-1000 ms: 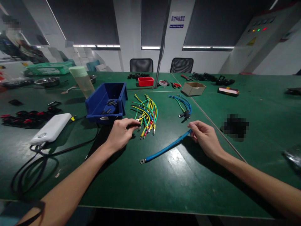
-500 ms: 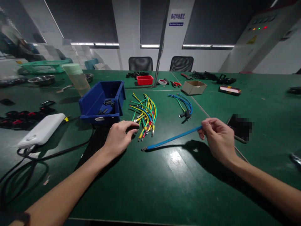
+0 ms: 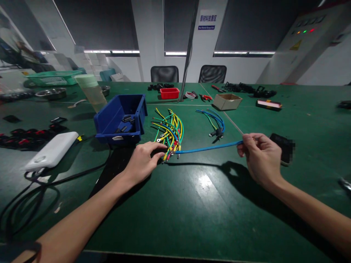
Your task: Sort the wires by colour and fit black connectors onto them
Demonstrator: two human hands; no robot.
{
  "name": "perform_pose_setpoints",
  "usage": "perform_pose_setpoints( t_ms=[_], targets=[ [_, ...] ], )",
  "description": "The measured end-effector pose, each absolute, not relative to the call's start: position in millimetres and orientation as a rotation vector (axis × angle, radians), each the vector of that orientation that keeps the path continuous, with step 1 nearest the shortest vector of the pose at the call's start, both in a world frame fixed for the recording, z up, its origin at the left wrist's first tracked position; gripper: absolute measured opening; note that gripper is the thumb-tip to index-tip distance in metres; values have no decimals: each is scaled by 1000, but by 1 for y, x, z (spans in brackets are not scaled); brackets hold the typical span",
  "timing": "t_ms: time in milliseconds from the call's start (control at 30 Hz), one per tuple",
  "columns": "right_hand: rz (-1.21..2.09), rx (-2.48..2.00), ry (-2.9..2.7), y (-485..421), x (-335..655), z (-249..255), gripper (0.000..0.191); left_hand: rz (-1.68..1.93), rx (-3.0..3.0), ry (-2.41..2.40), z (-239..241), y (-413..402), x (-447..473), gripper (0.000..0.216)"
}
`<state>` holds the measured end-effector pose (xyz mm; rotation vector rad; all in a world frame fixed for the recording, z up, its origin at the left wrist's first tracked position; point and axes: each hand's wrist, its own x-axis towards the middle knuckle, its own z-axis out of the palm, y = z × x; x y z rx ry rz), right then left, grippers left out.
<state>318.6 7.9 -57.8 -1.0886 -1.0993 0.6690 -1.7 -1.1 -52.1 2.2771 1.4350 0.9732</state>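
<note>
Seen from my head camera, my right hand [image 3: 260,157] pinches one end of the blue cable [image 3: 208,148], stretched low over the green table [image 3: 192,204] to the wire bundle [image 3: 171,128] — its far lug lost among terminals — where my left hand [image 3: 144,160] rests, its grip impossible to tell.

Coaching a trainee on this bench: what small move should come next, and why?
Probably the left hand pinches the free terminal of the blue wire: it lies by those fingertips at the wire bundle, while the right hand holds the other end.
</note>
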Motion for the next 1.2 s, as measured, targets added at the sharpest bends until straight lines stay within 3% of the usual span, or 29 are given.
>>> perform_pose_setpoints(
  t_ms=[1200],
  targets=[
    [741, -1061, -977, 14, 319, -56, 34, 1070, 2233, 1313, -51, -3, 1, 18]
  ],
)
